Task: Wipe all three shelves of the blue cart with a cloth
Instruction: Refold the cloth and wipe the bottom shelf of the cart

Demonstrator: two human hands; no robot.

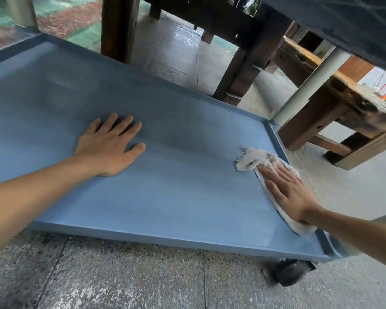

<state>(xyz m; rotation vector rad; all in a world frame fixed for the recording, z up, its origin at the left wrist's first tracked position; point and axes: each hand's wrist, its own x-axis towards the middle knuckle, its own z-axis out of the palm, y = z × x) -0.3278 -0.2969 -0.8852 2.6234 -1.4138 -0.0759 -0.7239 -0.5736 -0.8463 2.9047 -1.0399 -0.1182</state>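
The blue cart's bottom shelf (165,197) fills the middle of the head view, a flat tray with a low raised rim. A white fluffy cloth (253,160) lies along the shelf's right side, close to the rim. My right hand (288,192) presses flat on top of the cloth, fingers stretched out. My left hand (108,144) rests palm down on the bare shelf at centre left, fingers spread, holding nothing. The underside of the shelf above (343,25) shows dark at the top right.
A pale cart post (308,85) rises from the far right corner and a black caster (292,272) sits under the near right corner. Dark wooden table legs (118,27) and a wooden bench (334,112) stand behind the cart. Speckled concrete floor (143,275) lies in front.
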